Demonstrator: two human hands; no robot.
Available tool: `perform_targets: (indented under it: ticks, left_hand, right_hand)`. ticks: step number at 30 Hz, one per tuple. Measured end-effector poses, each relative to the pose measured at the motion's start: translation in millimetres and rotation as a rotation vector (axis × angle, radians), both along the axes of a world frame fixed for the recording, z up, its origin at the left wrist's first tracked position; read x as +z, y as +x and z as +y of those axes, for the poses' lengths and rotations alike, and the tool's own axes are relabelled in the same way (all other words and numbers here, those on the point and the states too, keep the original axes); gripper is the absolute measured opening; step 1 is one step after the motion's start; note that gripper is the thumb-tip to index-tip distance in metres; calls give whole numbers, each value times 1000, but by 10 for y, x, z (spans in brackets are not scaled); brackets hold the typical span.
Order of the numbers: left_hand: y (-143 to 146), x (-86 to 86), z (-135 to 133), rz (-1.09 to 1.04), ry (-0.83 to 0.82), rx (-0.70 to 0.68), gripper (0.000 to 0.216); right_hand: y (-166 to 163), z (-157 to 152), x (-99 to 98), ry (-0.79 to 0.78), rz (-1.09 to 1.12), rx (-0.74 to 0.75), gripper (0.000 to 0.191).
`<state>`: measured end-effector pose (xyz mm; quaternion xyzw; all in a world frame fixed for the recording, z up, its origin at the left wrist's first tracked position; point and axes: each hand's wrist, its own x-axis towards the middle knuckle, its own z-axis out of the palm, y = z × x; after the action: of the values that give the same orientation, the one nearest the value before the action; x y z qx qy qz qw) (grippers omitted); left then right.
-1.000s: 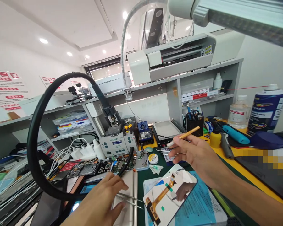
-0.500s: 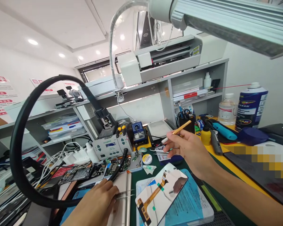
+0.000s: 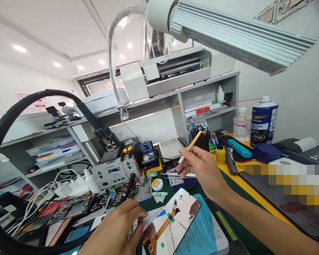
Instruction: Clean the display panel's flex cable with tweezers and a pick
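My right hand (image 3: 202,170) is raised over the green mat (image 3: 230,226) and pinches a thin yellow-handled brush (image 3: 190,146), its tip pointing left and down. Low in the picture, my left hand (image 3: 117,232) has its thumb and fingers closed at the left edge of a phone screen panel (image 3: 175,221) with an orange flex cable, which lies on a blue sheet (image 3: 202,235). What the left fingers grip is partly hidden. A metal tweezers (image 3: 175,174) lies on the mat just past my right hand.
A soldering station (image 3: 114,171), a blue iron stand (image 3: 146,152), a tray of circuit boards (image 3: 138,189) and white chargers (image 3: 74,184) crowd the left. A black hose loops at far left. Spray can (image 3: 263,122), bottles and a pen cup (image 3: 200,138) stand right. A lamp head hangs overhead.
The view has swung right. My left hand moved from the tweezers on the metal plate over to the screen panel's left edge. My right hand stays raised with the brush, now tilted steeper.
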<state>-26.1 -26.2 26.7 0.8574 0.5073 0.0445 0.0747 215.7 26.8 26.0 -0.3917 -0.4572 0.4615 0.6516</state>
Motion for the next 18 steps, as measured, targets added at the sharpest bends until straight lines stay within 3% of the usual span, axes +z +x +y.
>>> perform_targets:
  ticks: [9, 13, 18]
  left_hand:
    - [426, -23, 140, 38, 32, -108, 21]
    - [413, -97, 215, -40, 64, -128, 20]
    - [222, -113, 298, -348, 127, 2, 16]
  right_hand:
    - [-50, 11, -48, -6, -60, -11, 24]
    - [-52, 26, -63, 21, -79, -11, 25]
    - [-51, -23, -43, 50, -72, 9, 25]
